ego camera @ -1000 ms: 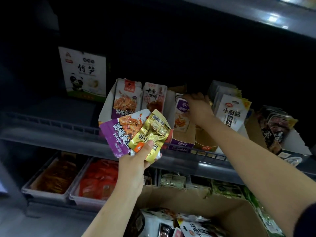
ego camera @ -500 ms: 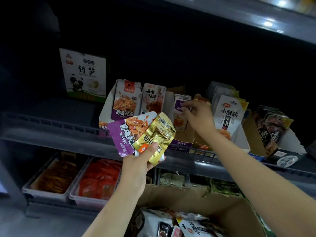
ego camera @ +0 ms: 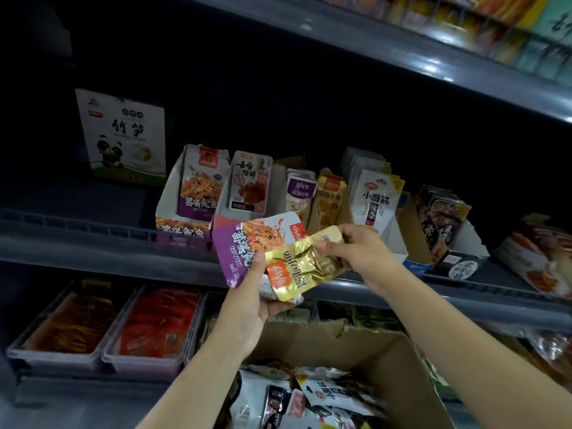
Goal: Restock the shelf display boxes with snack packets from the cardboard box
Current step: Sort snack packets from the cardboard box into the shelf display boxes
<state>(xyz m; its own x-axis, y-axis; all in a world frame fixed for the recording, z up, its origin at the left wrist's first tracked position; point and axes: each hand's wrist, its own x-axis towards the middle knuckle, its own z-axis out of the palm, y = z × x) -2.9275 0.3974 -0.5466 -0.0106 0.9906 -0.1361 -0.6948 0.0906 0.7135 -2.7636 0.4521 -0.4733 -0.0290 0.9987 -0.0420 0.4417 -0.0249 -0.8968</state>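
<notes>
1. Your left hand (ego camera: 252, 300) grips two packets fanned out — a purple packet (ego camera: 247, 243) behind and a gold packet (ego camera: 301, 267) in front, thumb pressed across their lower edges.
2. Your right hand (ego camera: 356, 253) pinches the gold packet's upper right corner, fingers curled over it, so both hands hold that packet at once.
3. Both hands hover in front of the shelf (ego camera: 108, 243) edge, and the packets block your view of the lower fronts of the middle display boxes.
4. Behind them a row of display boxes stands on the shelf: a purple box (ego camera: 185, 209) on the left, then a pink pack (ego camera: 250, 182), small purple and gold packs, a white pack (ego camera: 376, 198), and dark packs (ego camera: 442, 218) to the right.
5. A panda box (ego camera: 123, 137) stands apart at the far left, further back.
6. Below your arms sits the open cardboard box (ego camera: 387, 360) — more packets lie loose inside.
7. Two trays (ego camera: 102, 360) of red and orange snacks sit on the lower shelf, left.
</notes>
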